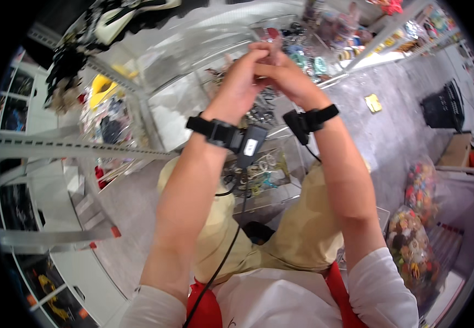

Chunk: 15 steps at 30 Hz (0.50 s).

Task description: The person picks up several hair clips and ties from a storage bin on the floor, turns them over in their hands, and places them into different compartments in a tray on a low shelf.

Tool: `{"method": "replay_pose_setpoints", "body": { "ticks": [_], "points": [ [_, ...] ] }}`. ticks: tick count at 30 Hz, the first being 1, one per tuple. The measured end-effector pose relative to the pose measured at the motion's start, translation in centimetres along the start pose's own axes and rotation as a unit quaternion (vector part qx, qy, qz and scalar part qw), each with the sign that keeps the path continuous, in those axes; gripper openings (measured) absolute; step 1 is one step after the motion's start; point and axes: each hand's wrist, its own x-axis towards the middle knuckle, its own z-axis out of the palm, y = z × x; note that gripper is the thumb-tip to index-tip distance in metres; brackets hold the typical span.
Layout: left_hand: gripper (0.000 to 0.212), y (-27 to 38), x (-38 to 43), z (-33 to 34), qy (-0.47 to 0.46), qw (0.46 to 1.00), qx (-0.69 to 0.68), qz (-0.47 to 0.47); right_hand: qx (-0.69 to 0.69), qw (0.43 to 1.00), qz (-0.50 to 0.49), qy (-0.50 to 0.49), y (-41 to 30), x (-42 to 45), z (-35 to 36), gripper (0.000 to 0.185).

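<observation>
My left hand (242, 78) and my right hand (292, 80) meet at the front, fingers bent around a small translucent plastic packet (276, 48). The fingers hide much of it, so its contents cannot be told. Below them, a clear bin holds a heap of small metal pieces (263, 108) that look like key-ring hardware. Between my knees, a clear box holds rings, clasps and coloured small parts (265, 172). Farther off, just past my right hand, lie bagged small goods (298, 55), some black, some mint green.
A slotted metal shelf post (77, 148) juts in from the left. On the floor at right lie a yellow packet (372, 103) and a black basket (444, 106). Bags of plush pieces (411, 242) stand close by my right elbow. A black cable (231, 250) runs from my left wrist strap.
</observation>
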Motion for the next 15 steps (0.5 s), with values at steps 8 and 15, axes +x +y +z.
{"method": "replay_pose_setpoints", "body": {
  "ticks": [8, 15],
  "points": [
    [0.021, -0.3, 0.2, 0.3, 0.059, 0.997, -0.024, -0.046, 0.032, 0.999, -0.004, 0.03, -0.6, -0.9, 0.6, 0.044],
    [0.022, -0.1, 0.0, -0.7, 0.1, 0.992, -0.073, -0.024, -0.016, 0.997, -0.039, 0.062, 1.3, -0.5, 2.4, 0.035]
  ]
}}
